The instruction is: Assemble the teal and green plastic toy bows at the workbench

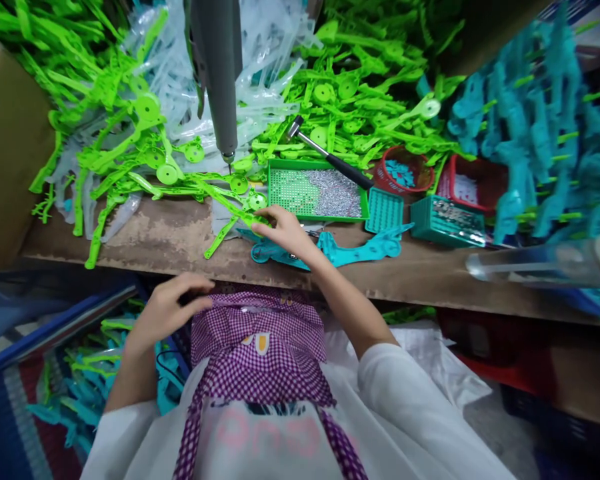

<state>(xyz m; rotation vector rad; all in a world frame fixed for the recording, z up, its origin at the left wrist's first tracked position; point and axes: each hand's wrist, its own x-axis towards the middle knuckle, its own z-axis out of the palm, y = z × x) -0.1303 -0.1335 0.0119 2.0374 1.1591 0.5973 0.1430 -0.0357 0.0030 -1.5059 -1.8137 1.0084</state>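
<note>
Green plastic is what the right hand [284, 230] is touching: its fingers are half open, resting on a thin green strip [230, 223] on the wooden bench [180, 243], just under the grey press tool [220, 80]. I cannot tell if it is pinching it. The left hand [167, 310] is curling loosely at the purple apron [257, 347], holding nothing I can see. It is best to be sliding the strip flat. A blue piece [360, 250] is lying beside the hand. The green tray [317, 193] is sitting close behind, and the bench edge is near, so room is small.
</note>
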